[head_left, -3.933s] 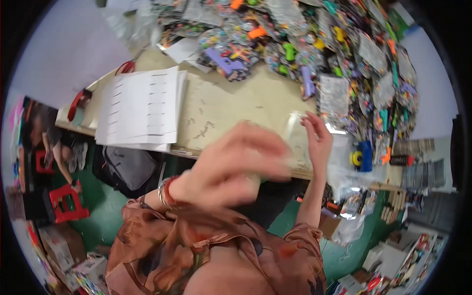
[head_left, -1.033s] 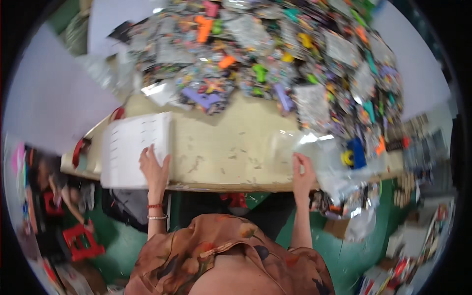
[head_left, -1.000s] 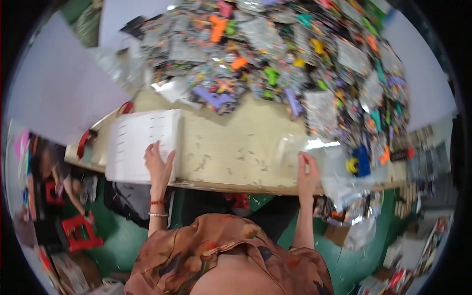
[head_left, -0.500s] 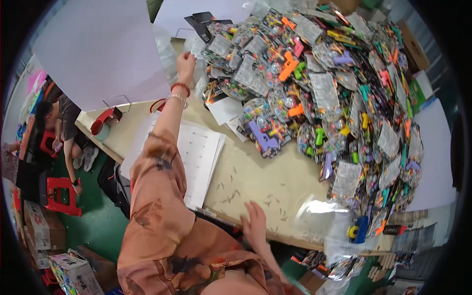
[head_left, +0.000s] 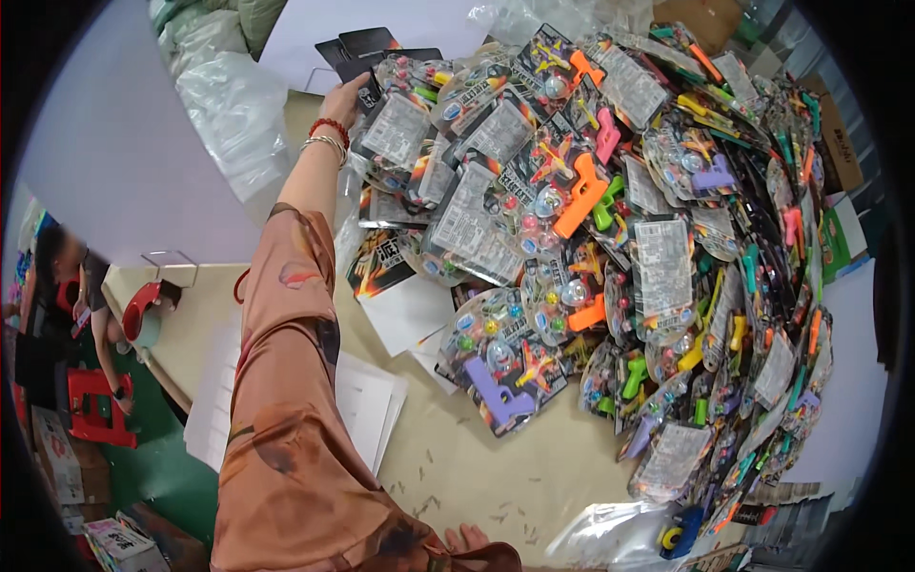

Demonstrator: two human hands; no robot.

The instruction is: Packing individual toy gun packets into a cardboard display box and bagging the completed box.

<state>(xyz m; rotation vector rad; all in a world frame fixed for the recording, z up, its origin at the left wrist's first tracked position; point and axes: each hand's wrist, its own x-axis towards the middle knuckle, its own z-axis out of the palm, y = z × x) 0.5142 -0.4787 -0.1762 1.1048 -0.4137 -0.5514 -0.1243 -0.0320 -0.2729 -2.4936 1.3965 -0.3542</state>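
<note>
My left hand [head_left: 345, 101] reaches to the far left edge of the pile, its fingers closed at the edge of a black card [head_left: 366, 90]. Other black cards [head_left: 370, 44] lie just beyond it. Close beside the hand are blister packs, including one with its grey printed back up [head_left: 396, 128]. My right hand [head_left: 465, 539] rests at the table's near edge, fingers apart and holding nothing; my sleeve hides most of it. A pack with a purple toy gun [head_left: 498, 393] lies at the near edge of the pile.
A large heap of blister packs [head_left: 662, 267] covers the right of the table [head_left: 457, 458]. White papers [head_left: 367, 405] lie under my left arm. A tape dispenser [head_left: 679, 532] sits at the near right. Clear plastic bags [head_left: 233, 114] are at the far left. A person [head_left: 95, 296] sits at left.
My left hand has come to the black cards and closed at one. My view has shifted closer over the heap. My right hand is now lower and mostly behind my sleeve.
</note>
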